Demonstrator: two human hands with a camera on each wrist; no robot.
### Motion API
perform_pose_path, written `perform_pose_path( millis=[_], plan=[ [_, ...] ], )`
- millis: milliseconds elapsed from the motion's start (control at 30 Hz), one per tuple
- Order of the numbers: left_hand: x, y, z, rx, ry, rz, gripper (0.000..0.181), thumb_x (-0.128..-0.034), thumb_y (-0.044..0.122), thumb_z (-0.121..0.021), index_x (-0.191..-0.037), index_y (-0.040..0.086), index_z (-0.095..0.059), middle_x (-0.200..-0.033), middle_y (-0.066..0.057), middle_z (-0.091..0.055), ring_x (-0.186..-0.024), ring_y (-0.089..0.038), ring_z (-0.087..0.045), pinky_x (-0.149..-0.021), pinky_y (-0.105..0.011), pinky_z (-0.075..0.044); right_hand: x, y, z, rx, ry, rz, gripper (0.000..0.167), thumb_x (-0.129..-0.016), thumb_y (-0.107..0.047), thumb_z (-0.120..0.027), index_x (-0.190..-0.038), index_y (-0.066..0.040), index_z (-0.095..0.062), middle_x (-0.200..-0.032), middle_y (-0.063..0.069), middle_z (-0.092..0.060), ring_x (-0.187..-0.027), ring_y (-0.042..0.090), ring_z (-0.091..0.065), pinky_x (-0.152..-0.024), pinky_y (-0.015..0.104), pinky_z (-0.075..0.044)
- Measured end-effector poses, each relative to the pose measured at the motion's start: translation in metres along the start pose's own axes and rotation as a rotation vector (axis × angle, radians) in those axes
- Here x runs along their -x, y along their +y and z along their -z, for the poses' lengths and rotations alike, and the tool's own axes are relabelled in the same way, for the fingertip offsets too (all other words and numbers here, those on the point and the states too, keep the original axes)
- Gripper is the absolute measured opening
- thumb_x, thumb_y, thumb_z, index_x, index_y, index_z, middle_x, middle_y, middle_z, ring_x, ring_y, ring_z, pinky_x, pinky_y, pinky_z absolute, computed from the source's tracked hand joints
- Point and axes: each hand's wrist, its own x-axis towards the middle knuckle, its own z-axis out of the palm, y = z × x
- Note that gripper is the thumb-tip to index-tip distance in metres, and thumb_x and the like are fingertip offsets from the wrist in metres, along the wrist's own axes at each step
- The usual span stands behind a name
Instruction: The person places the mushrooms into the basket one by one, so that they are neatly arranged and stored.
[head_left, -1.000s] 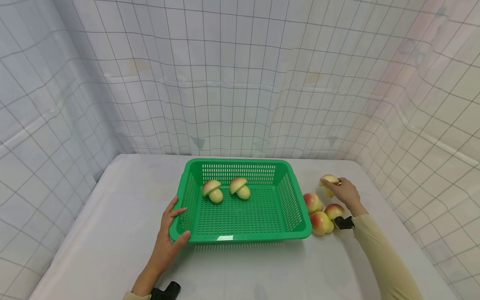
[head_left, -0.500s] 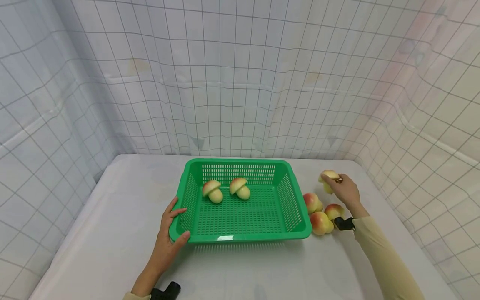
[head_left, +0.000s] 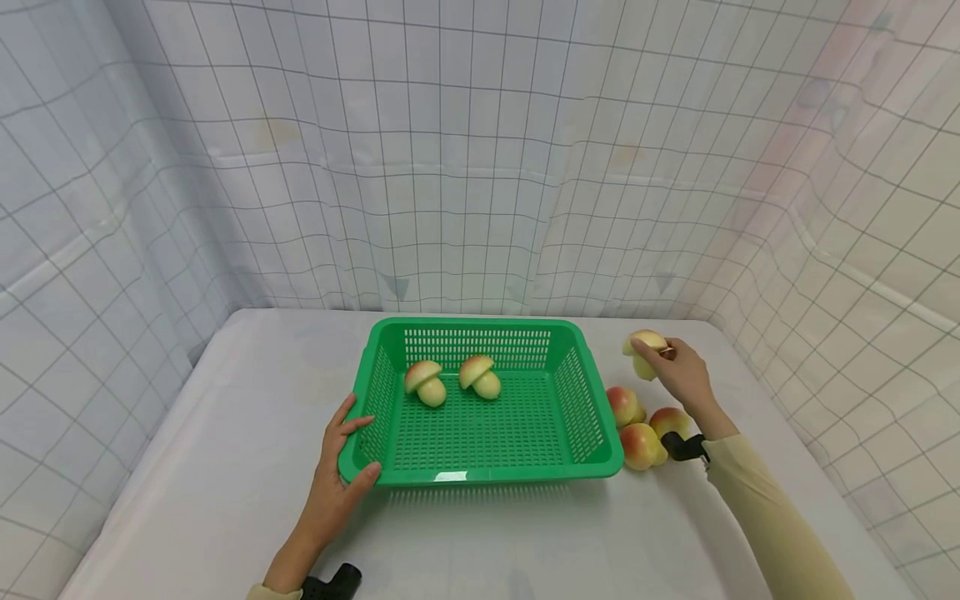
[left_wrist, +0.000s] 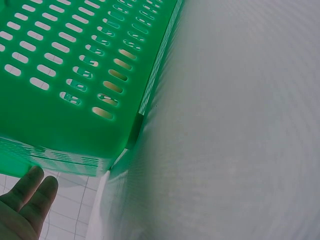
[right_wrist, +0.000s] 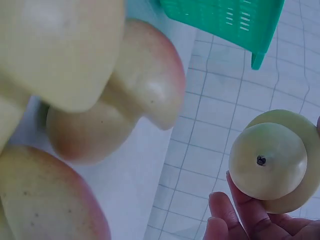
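Observation:
My right hand (head_left: 688, 377) pinches a toy mushroom (head_left: 645, 367) with a pale yellow, red-tinged cap, held above the table just right of the green basket (head_left: 480, 477). The right wrist view shows this mushroom's round stem end (right_wrist: 267, 161) with a dark spot, fingers touching it from below. My left hand (head_left: 337, 471) rests on the basket's left near corner, thumb at the front rim and fingers spread along the left rim. Two similar mushrooms, one on the left (head_left: 427, 383) and one near the middle (head_left: 481, 377), lie inside toward the back.
Three more mushrooms lie against or near the basket's right side: one farther back (head_left: 624, 405), one in front (head_left: 641, 447), one to the right (head_left: 667, 421) partly behind the black wrist device (head_left: 684, 447). A gridded white curtain (head_left: 480, 167) surrounds the white table (head_left: 210, 450).
The right hand has lifted the mushroom off the table area and carried it a little to the left, toward the basket. The left hand and basket stay where they were.

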Motion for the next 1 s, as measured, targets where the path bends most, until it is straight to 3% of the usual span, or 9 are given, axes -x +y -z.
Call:
perform_pose_path(
  millis=[400,767,1000],
  plan=[
    [0.000,0.002,0.000,-0.009,0.000,0.005,0.050,-0.0824,-0.006,-0.055,-0.130,-0.010,-0.042,-0.153,-0.019,-0.012,-0.139,-0.034,-0.012,-0.095,-0.014,-0.026,0.010,-0.024,-0.007,-0.032,-0.021,0.083,0.080,-0.083,-0.067,-0.053,-0.127,0.000,-0.050,-0.102,0.016,-0.059,-0.088,0.028,-0.054,-0.071,0.037,-0.042],
    [0.000,-0.001,0.001,-0.008,-0.011,-0.015,0.049,-0.0840,-0.006,-0.056,-0.131,-0.009,-0.042,-0.153,-0.021,-0.011,-0.140,-0.032,-0.011,-0.097,-0.014,-0.024,0.023,-0.048,-0.013,-0.068,-0.089,0.134,0.075,-0.083,-0.065,-0.056,-0.128,-0.005,-0.050,-0.107,0.014,-0.061,-0.094,0.027,-0.055,-0.080,0.041,-0.041],
    [0.000,0.001,0.000,-0.008,0.000,-0.006,0.048,-0.0847,-0.002,-0.057,-0.130,-0.007,-0.043,-0.153,-0.019,-0.013,-0.139,-0.035,-0.012,-0.095,-0.015,-0.025,0.029,-0.059,-0.017,-0.036,-0.111,0.176,0.075,-0.084,-0.063,-0.057,-0.130,-0.005,-0.050,-0.100,0.011,-0.062,-0.088,0.025,-0.055,-0.075,0.039,-0.043]
  ],
)
